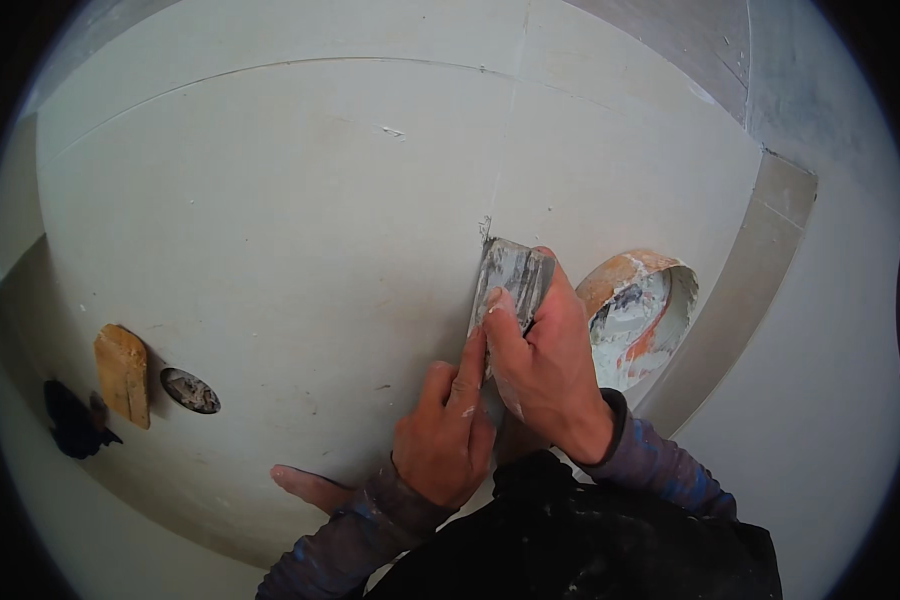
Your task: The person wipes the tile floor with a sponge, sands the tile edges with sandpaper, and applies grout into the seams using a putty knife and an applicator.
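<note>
Grey scraper, gripped in right hand

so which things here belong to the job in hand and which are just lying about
With the job:
- grey flat tool, in the right hand, left hand at its lower end
- orange-rimmed container of whitish paste, likely

Seemingly lying about:
- tan block, far left
- dark bundle, perhaps cloth
</note>
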Tool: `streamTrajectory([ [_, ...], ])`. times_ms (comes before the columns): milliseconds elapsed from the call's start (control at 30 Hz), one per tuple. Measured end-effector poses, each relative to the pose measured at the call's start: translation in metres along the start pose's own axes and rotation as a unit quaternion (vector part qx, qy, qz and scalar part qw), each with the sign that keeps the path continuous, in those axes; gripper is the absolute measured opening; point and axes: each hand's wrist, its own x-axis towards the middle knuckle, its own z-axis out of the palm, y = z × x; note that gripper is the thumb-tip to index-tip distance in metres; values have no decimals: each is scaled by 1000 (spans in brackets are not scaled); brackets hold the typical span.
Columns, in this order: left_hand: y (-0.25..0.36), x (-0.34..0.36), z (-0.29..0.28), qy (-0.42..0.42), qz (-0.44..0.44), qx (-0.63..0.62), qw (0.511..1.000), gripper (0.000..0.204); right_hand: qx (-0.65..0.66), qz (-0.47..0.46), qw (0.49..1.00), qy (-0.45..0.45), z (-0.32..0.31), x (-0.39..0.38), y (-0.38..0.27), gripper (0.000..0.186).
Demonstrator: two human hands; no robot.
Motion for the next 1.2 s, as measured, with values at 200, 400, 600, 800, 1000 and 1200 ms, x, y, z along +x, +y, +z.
streamTrajectory([
  [200,-2,3,-2,0,17,-4,1000,73,12,-3,1000,12,0,1,-2,25],
  [400,2,6,-5,-5,8,-3,1000,73,33,5,999,21,0,2,-5,24],
  [600,1,0,-1,-3,5,-14,1000,73,1,-11,1000,5,-2,1,-3,24],
  [800,8,0,-3,-24,-19,-26,999,63,6,-6,1000,9,1,-1,-3,25],
  [1000,6,4,-6,-34,-24,-48,998,63,-4,7,1000,10,-1,1,-5,28],
  [1200,-4,1,3,12,14,-33,999,71,-36,-33,999,22,2,1,0,26],
])
